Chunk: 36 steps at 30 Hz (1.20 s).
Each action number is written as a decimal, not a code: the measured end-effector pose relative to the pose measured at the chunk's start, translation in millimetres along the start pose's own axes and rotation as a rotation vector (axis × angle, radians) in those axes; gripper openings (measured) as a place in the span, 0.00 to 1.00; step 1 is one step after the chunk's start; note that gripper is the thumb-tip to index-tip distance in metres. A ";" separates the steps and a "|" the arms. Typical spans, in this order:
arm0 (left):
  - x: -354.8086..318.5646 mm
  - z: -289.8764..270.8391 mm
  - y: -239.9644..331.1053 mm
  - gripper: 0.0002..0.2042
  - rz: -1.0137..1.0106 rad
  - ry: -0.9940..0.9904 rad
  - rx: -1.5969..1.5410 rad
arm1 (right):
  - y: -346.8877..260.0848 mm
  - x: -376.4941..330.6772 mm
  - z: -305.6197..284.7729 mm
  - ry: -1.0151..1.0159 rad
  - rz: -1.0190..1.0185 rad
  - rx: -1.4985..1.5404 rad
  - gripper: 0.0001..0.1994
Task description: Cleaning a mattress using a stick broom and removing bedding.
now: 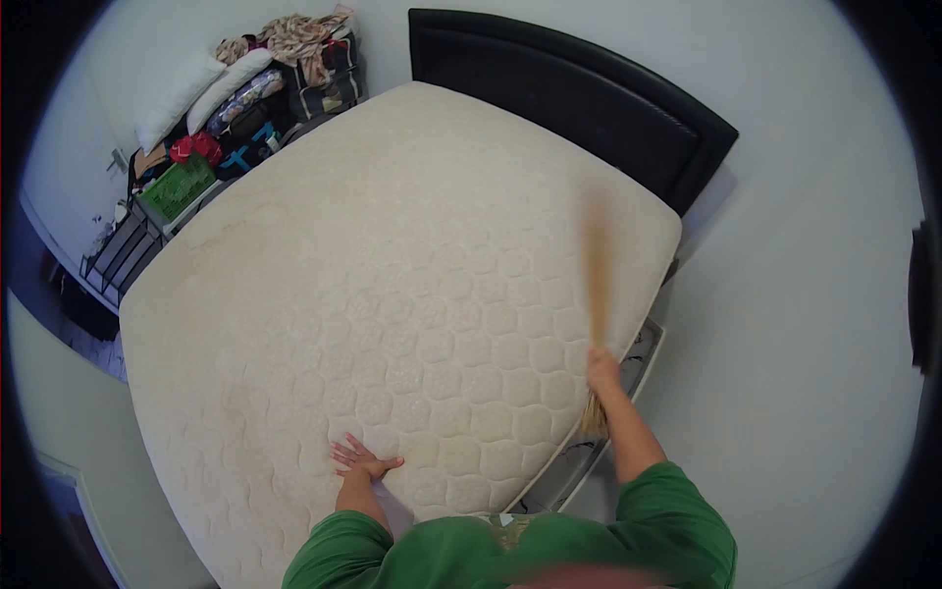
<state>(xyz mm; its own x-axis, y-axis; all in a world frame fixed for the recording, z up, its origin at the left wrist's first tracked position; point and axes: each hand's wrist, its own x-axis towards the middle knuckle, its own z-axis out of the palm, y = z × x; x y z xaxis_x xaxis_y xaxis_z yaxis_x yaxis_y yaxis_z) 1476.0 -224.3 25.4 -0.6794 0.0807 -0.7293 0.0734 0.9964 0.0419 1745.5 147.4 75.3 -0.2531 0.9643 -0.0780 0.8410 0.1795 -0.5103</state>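
A large cream quilted mattress (392,285) without a sheet fills the middle of the head view. My left hand (361,459) lies flat on its near part, fingers spread. On the right side, my right hand (602,373) is wrapped round a tan stick broom (596,275), a long bundle of thin sticks. The broom points away from me over the mattress's right edge and is blurred by motion, so I cannot tell if it touches the surface. Its loose stick ends show below my fist.
A black padded headboard (559,108) stands at the far end. Along the right side, a pale bed frame (643,363) sticks out beside the wall. White pillows (182,98), a green basket (177,188), and piled bags and cloths (304,49) crowd the far left. A dark rack (123,250) stands nearby.
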 end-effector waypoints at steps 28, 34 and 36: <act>-19.4 11.3 -137.3 0.49 0.604 -0.075 0.311 | 32.2 -176.0 -70.9 0.084 0.227 0.148 0.16; -22.1 12.7 -122.0 0.50 0.511 -0.098 0.317 | 3.1 -222.6 -99.6 -0.331 -0.378 -0.421 0.14; -33.2 14.1 -128.9 0.50 0.513 -0.105 0.305 | 60.2 -209.9 -101.4 -0.320 -0.168 -0.401 0.16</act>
<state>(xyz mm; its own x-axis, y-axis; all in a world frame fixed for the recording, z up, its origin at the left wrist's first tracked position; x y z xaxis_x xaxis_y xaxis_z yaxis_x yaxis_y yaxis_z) 1499.4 -355.8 34.6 -0.4272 0.5305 -0.7322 0.5889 0.7777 0.2199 1897.8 -24.5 147.8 -0.4806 0.8195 -0.3122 0.8769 0.4472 -0.1762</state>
